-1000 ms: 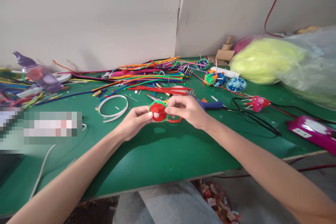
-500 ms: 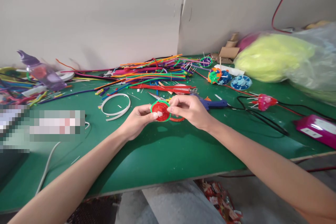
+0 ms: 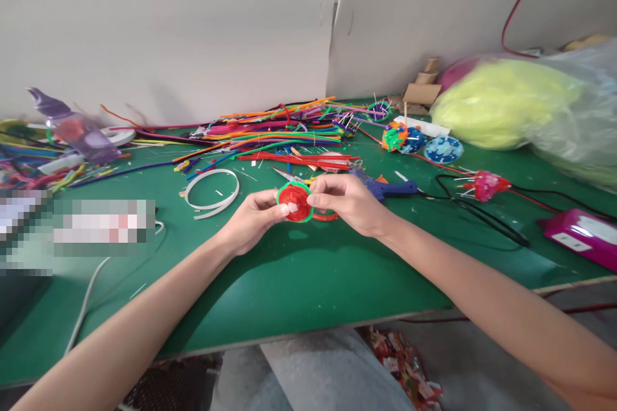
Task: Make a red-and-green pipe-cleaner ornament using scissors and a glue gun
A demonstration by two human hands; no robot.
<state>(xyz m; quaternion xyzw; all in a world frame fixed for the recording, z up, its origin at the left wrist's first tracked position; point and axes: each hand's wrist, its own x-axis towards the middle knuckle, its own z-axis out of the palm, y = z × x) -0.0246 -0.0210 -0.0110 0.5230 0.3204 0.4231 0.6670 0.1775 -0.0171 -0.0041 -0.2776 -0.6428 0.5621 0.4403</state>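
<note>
Red coiled disc (image 3: 295,201), held clear of the green table (image 3: 299,282), just left of the blue glue gun (image 3: 390,189). Your left hand (image 3: 250,221) is pinched on its left edge with the thumb on the face. Your right hand (image 3: 349,202) is closed on its right edge, so both hands are clamped on the one piece. The red coil looks fully wound, a green rim runs round it and a white blob sits at its centre, so it appears well advanced. No white pins stand in it, unlike the pink piece (image 3: 484,185) right of the glue gun. A red ring (image 3: 325,217) shows below your right hand, left of the glue gun; whether it is held or joined cannot be told. Pipe cleaners (image 3: 284,138) lie behind and left of the glue gun.
</note>
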